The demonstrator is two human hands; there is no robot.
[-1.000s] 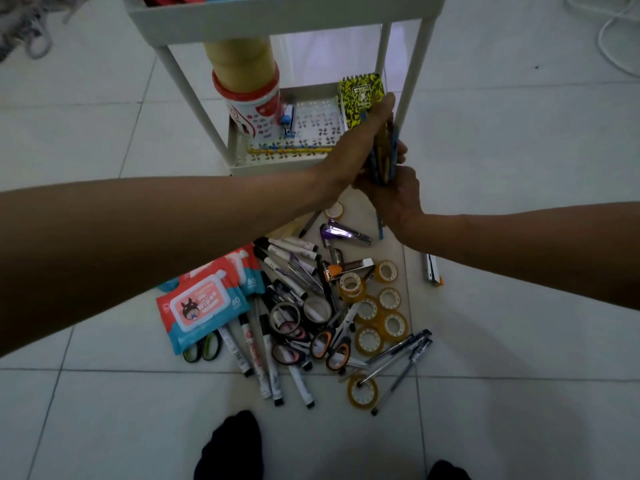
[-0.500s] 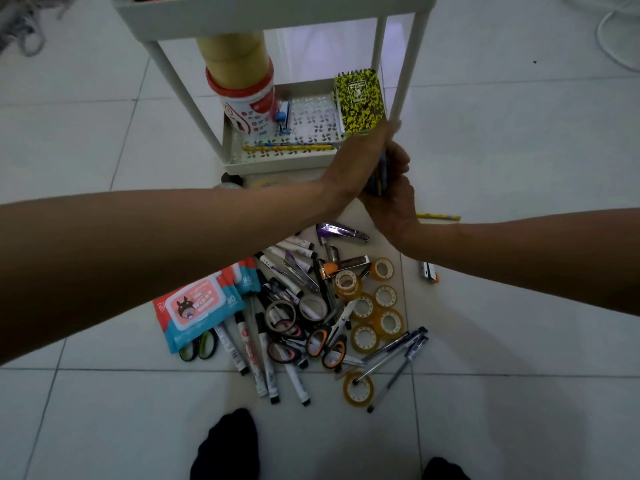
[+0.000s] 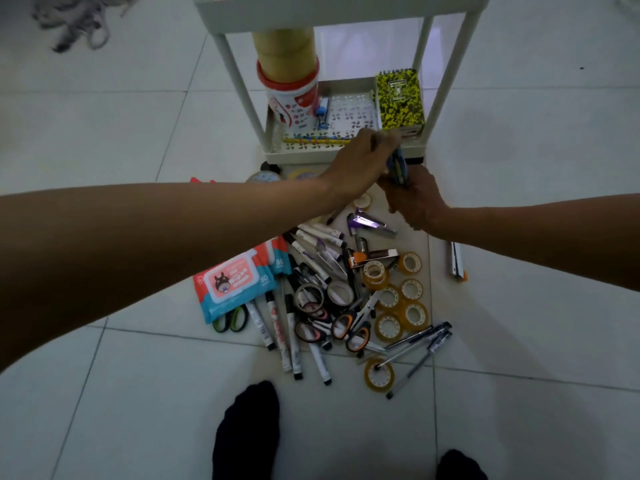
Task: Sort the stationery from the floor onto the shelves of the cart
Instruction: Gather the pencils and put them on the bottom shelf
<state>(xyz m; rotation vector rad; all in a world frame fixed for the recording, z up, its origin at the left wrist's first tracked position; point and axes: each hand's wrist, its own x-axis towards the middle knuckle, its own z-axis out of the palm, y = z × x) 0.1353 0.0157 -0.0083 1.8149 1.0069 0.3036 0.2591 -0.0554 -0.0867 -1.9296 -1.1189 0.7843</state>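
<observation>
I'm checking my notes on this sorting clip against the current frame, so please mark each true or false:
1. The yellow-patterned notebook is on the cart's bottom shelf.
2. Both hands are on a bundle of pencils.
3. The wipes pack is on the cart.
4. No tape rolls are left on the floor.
1. True: the notebook lies at the right of the bottom shelf.
2. True: the right hand grips the bundle of pencils and the left hand holds its top.
3. False: the wipes pack lies on the floor.
4. False: several tape rolls lie on the floor.
</observation>
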